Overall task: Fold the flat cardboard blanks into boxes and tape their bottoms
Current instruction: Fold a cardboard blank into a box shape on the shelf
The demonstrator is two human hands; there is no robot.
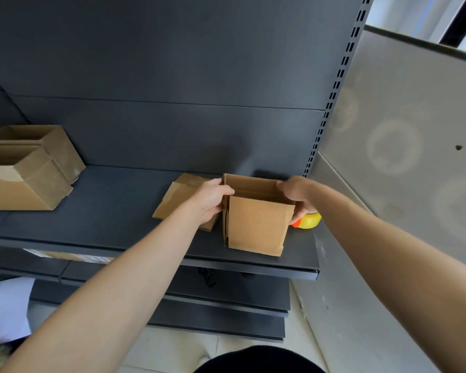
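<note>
A small brown cardboard box [257, 224] stands opened up on the dark shelf [105, 208], its top open. My left hand [210, 200] grips its left edge, thumb over the rim. My right hand [296, 195] grips its right edge, fingers curled around the corner. Just left of the box lies a stack of flat cardboard blanks [178, 197], partly hidden by my left hand. A yellow tape roll [311, 219] with an orange part sits on the shelf behind my right hand.
Two folded boxes [30, 168] stand at the shelf's left end. A slotted upright [331, 103] and a grey wall panel [401, 157] close off the right side. Lower shelves [226, 300] lie below, and white paper [8, 308] at bottom left.
</note>
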